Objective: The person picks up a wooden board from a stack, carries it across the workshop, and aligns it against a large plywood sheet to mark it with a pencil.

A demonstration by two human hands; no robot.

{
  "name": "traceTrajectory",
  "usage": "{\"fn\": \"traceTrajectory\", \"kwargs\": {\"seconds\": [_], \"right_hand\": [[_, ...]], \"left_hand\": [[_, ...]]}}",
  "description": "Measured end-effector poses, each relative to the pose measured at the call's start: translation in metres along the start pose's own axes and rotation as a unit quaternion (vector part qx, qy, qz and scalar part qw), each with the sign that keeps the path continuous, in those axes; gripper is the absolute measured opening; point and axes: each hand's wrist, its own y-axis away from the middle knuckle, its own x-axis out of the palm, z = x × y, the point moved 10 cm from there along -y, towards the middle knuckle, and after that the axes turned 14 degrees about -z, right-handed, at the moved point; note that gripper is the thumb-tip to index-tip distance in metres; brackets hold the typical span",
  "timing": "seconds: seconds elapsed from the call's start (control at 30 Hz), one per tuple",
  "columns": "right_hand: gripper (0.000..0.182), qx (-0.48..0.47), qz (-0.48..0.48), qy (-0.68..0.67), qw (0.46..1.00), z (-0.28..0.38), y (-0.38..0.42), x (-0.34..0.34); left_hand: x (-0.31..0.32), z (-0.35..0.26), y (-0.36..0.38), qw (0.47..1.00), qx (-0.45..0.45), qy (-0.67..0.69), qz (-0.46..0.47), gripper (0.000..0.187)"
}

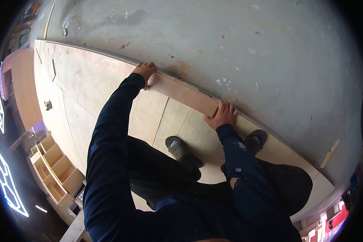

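A narrow wooden board lies along the edge of a large plywood sheet, close to the grey wall. My left hand grips the board's left end, its fingers bent over the far edge. At the other end, my right hand is closed over the corner, thumb on the near side and fingers on the far side. Both sleeves are dark blue, and the right one is torn and spotted with pale marks. My shoes rest on the plywood just below the board.
The stained grey wall runs past the sheet's far edge. A yellow-and-black tape measure sits on the plywood at left. Thin wood strips lie near its far left end. Open wooden drawer boxes stand at lower left. Another strip leans at right.
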Motion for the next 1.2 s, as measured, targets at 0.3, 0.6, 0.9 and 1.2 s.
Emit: {"fn": "traceTrajectory", "kwargs": {"seconds": [0.3, 0.6, 0.9, 1.2], "right_hand": [[0.076, 0.001, -0.002, -0.014, 1.000, 0.001, -0.001, -0.001], [0.078, -0.004, -0.001, 0.000, 1.000, 0.002, -0.001, -0.003], [0.077, 0.004, 0.003, -0.012, 1.000, 0.000, 0.000, -0.001], [0.076, 0.012, 0.010, -0.022, 1.000, -0.001, 0.000, 0.000]], "left_hand": [[-0.008, -0.003, -0.003, 0.999, 0.028, 0.018, -0.041, 0.098], [-0.012, -0.046, -0.015, 0.990, 0.005, 0.139, -0.010, 0.070], [-0.010, -0.084, -0.032, 0.975, 0.118, 0.184, -0.043, 0.057], [-0.025, -0.085, -0.031, 0.980, 0.082, 0.172, -0.051, 0.053]]}}
